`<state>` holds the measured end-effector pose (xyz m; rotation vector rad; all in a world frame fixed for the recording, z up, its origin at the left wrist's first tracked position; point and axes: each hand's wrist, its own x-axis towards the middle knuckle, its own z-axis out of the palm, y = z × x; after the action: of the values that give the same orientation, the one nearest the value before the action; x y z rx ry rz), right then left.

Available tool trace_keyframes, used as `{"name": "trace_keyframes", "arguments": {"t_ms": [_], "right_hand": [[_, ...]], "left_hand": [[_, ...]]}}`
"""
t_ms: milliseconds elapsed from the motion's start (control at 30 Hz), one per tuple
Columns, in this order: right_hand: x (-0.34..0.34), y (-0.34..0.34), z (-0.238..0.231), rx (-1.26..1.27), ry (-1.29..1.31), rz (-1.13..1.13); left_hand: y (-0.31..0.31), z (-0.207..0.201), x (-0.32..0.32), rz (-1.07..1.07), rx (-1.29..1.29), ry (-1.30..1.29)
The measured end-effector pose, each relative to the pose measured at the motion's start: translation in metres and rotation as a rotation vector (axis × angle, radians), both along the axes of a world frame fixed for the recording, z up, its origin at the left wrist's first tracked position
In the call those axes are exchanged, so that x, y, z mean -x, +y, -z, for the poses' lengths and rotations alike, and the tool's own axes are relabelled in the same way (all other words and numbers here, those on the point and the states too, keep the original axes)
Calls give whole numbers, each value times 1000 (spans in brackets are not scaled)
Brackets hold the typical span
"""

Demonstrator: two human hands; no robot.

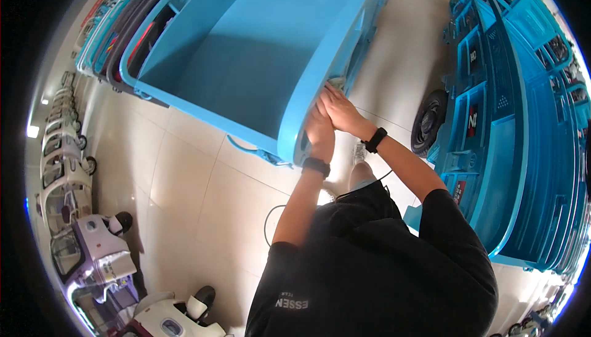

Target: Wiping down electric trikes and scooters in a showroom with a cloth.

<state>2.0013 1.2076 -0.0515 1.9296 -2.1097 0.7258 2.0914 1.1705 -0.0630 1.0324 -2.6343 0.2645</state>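
Observation:
Both my hands are at the outer side of a light blue cargo bed point(246, 60), just below its rim near the rear corner. My right hand point(342, 110) reaches in with its fingers close together and bent over the side. At its fingertips shows a small pale, crumpled cloth-like piece point(337, 82), partly hidden by the hand. My left hand point(319, 129) is right beside it against the same side wall, the two hands overlapping. The left fingers are mostly hidden by the right hand and the rim. Each wrist wears a black band.
On the right stands another row of blue cargo vehicles point(492, 109) with a black wheel point(429, 121). A blue latch handle point(246, 146) sticks out from the near bed's end. Small white and purple vehicles point(101, 247) line the left. Pale floor tiles point(191, 177) lie between. A thin black cable point(271, 214) hangs near my body.

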Motion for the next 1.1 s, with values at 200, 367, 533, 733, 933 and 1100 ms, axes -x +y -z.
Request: {"name": "trace_keyframes", "arguments": {"t_ms": [200,367,533,733,933,1100], "right_hand": [[-31,19,-10,-155,142,-114],[-56,37,-26,-196,-18,-223],[-61,33,-22,-216,-2,-248],[-62,34,-14,-125,-47,-171],[-52,33,5,-217,-147,-183],[-11,23,4,-285,22,-324]], "left_hand": [[23,4,-26,-124,118,-229],[41,0,-46,-185,99,-483],[44,16,-50,-204,271,-789],[51,-4,-43,-237,145,-975],[49,22,-45,-232,-4,-992],[50,-2,-14,-314,-122,-861]]}}
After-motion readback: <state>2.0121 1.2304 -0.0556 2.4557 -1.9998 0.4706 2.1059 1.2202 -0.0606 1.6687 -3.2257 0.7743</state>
